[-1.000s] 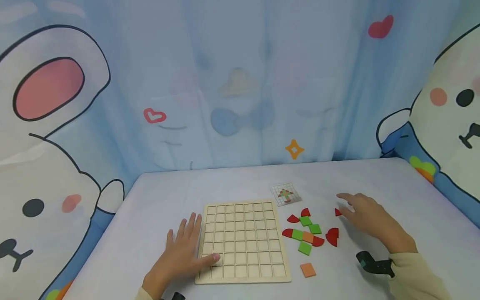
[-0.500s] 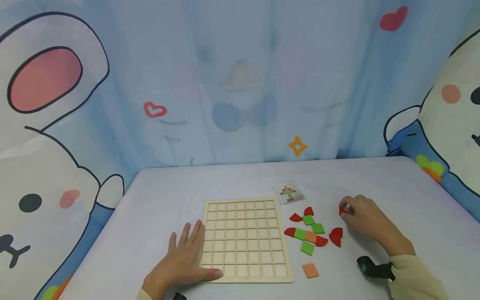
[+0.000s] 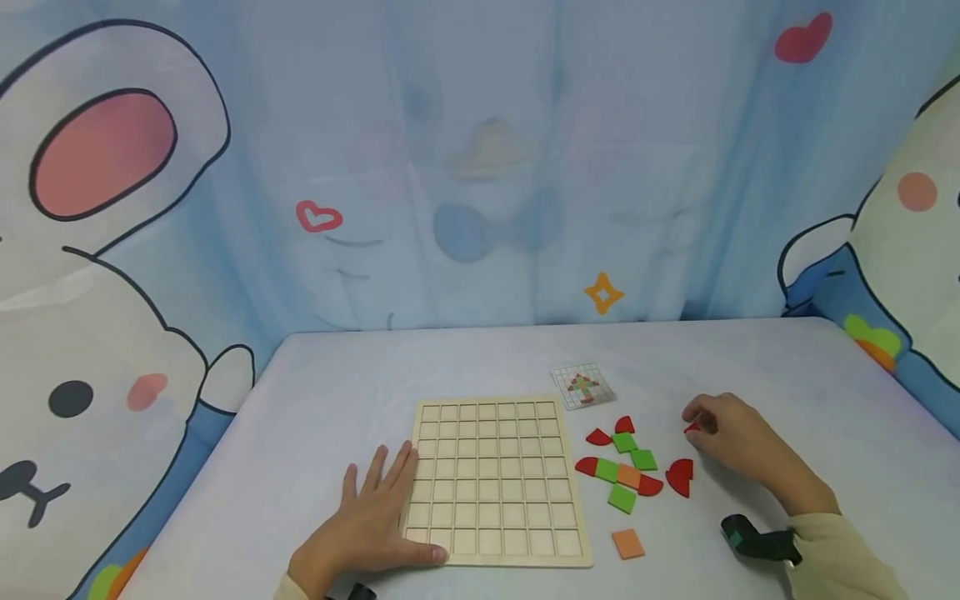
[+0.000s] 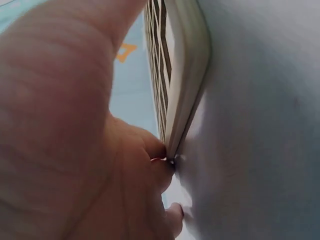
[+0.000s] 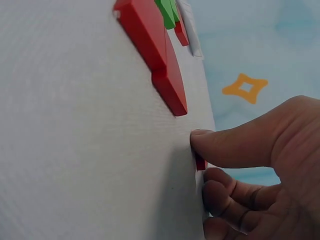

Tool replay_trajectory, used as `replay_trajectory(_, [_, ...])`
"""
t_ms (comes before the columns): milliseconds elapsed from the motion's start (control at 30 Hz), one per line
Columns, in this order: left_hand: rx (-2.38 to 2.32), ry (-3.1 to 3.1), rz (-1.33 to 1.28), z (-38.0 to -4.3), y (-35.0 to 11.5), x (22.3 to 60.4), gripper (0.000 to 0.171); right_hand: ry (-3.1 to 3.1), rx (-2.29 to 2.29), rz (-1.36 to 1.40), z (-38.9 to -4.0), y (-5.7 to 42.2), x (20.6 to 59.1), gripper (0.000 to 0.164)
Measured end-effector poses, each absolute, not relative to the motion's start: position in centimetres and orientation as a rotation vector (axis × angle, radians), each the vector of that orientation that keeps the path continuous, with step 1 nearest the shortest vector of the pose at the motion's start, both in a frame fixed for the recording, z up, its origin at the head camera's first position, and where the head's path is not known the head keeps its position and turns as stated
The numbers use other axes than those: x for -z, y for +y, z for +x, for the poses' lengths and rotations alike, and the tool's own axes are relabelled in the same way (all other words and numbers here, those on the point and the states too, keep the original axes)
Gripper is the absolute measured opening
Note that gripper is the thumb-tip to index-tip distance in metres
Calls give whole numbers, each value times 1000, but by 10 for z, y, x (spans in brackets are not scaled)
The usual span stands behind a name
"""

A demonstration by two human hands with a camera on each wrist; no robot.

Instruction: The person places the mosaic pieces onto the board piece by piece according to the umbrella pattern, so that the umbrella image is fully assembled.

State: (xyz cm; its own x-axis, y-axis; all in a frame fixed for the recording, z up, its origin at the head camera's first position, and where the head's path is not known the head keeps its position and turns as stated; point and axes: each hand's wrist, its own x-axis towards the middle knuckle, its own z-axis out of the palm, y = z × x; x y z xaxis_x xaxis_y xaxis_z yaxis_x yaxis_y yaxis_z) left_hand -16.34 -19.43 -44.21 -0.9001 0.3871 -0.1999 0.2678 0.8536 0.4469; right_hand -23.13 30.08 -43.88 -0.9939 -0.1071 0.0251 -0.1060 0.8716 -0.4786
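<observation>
Left fingers (image 3: 373, 472) spread; right fingers (image 5: 220, 199) pinching red piece (image 5: 201, 163).

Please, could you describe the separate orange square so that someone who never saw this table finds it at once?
On the white table, find the wooden grid board. In the head view, to the right of its lower right corner lies the orange square. The other orange tile sits between a green piece and a red piece; this one touches no other piece.
</observation>
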Motion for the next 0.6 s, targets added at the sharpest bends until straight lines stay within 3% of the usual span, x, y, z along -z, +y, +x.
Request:
replay_trajectory(267, [-573,2710,477,-165,-200,440,134,2968,812,-70,-237,309,440,30])
replay_trajectory(600, [-713,2672,513,-171,-210,451,138,3024,953,-92,-241,303,433,17])
